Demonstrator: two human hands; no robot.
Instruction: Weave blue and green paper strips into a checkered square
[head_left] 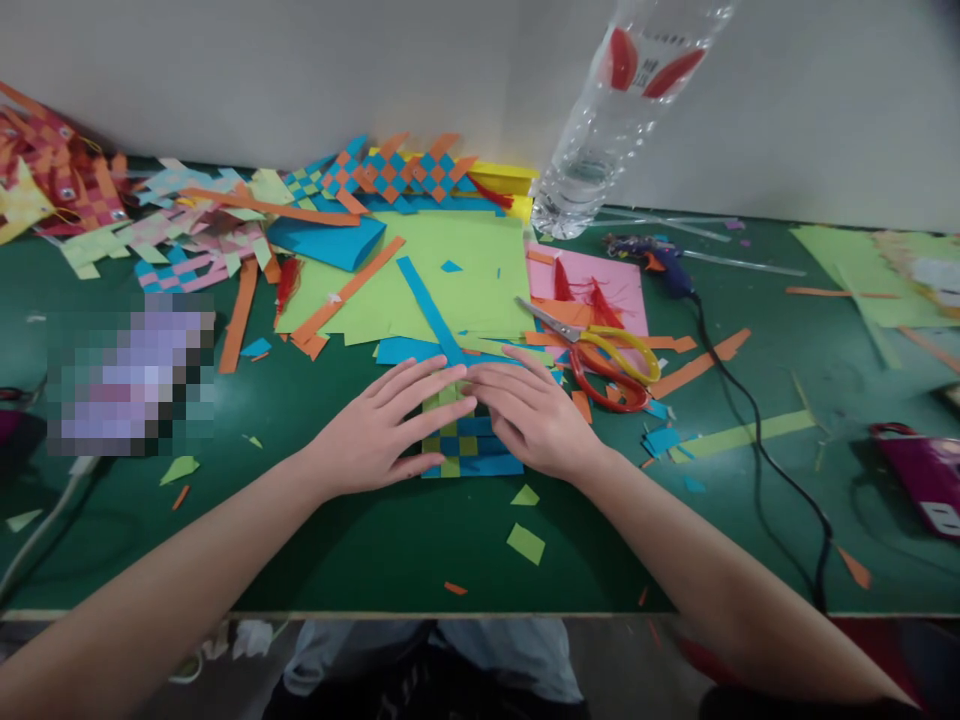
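Note:
A small woven paper mat [466, 445] of blue and light-green strips lies on the green table [390, 540] in front of me. My left hand [386, 425] rests flat on its left side, fingers stretched out toward the middle. My right hand [529, 410] lies flat on its right side, fingers pointing left, fingertips meeting those of the left hand. A long blue strip [429, 310] runs from the mat up and away over a light-green sheet [450, 275]. Neither hand holds anything.
Yellow-and-red scissors [600, 355] lie just right of my right hand. A glue gun [664, 265] and its black cord [757, 440] sit further right. A clear plastic bottle [607, 130] stands behind. Woven paper pieces [390, 175] and coloured scraps litter the left and back.

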